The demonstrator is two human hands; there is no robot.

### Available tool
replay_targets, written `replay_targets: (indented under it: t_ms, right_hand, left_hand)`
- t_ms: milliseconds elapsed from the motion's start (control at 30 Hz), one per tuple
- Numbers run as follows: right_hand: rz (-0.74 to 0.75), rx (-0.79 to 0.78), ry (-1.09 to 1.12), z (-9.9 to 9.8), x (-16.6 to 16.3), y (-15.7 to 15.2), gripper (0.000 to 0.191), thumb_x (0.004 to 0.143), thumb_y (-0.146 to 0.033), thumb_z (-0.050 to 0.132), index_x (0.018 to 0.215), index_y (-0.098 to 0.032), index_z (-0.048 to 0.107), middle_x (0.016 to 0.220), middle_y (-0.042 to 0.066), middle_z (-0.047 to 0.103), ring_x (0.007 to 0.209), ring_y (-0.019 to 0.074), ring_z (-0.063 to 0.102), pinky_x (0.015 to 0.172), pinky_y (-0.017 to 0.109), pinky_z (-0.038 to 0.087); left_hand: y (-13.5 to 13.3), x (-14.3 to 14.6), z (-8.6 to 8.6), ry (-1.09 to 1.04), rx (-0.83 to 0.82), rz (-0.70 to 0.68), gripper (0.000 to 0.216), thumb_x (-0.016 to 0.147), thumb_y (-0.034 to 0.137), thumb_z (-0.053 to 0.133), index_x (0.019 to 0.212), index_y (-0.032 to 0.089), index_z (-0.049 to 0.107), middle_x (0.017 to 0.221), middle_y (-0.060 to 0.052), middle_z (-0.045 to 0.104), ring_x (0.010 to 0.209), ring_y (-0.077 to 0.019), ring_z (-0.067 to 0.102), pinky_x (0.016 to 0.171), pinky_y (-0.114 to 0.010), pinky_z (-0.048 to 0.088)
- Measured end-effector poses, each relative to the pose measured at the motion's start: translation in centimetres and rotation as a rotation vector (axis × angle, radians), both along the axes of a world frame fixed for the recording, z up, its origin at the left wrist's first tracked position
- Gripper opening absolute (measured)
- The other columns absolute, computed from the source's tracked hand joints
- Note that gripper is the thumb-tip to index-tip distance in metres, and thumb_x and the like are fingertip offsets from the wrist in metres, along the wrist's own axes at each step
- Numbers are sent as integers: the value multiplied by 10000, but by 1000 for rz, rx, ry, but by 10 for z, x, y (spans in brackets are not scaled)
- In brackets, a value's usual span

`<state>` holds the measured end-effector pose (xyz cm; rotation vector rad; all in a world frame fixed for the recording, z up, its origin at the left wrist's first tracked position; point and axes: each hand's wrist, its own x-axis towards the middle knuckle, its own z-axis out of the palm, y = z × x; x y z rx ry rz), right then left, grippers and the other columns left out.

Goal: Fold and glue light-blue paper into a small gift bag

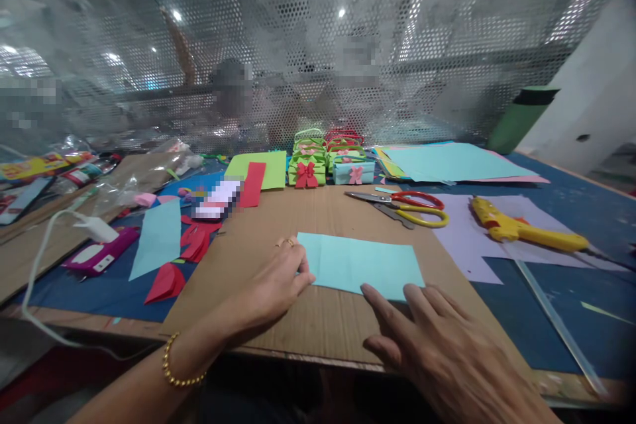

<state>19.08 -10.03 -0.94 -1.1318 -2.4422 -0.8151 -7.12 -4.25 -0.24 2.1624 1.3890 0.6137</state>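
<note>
A light blue paper strip (362, 264) with faint upright creases lies flat on the brown cardboard sheet (318, 215) in front of me. At the strip's left end, my left hand (283, 275) has its fingers curled and closed on the paper's edge; the fingertips are partly hidden. My right hand (427, 338) is open, its fingers apart, with the fingertips touching the strip's lower right edge. Beyond the strip, scissors (412, 207) with red and yellow handles lie on the cardboard.
A yellow glue gun (527, 232) rests on lilac paper (457, 225) to the right. Small paper baskets (308, 171) with bows stand at the back, beside stacked coloured sheets (462, 162). Leftward are a phone (218, 199), red paper pieces (166, 283) and a purple power bank (102, 252).
</note>
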Motion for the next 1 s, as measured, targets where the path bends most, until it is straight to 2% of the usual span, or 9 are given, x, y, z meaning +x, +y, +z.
replay_targets:
  t_ms: [300,500,733,1000]
  right_hand:
    - [11,-21,4,2,-1,2,504,1035,-463,257,1259,-208,629,831,86,611,737,232,554,727,384,399]
    - [-6,-3,14,1,-2,1,495,1036,-449,262,1249,-206,637,871,108,624,751,238,559,727,382,406]
    - [18,-29,33,1,-1,1,498,1029,-469,287,1250,-192,636,844,90,610,755,237,558,735,379,410]
    - [5,-3,22,2,-2,1,514,1035,-476,254,1236,-202,639,825,85,620,743,227,556,716,363,396]
  left_hand:
    - [-4,-1,1,91,67,63,89,887,175,540,807,192,504,914,-14,523,915,-203,466,805,-363,335]
    - [-4,-7,1,105,47,109,83,868,191,542,794,193,503,925,-25,528,915,-210,473,802,-364,340]
    - [-2,-9,1,115,37,101,75,849,184,519,779,197,498,904,-24,523,904,-209,477,803,-366,349]
    - [-3,-9,10,190,-5,79,101,862,158,448,777,209,428,907,-22,510,866,-197,459,765,-352,353]
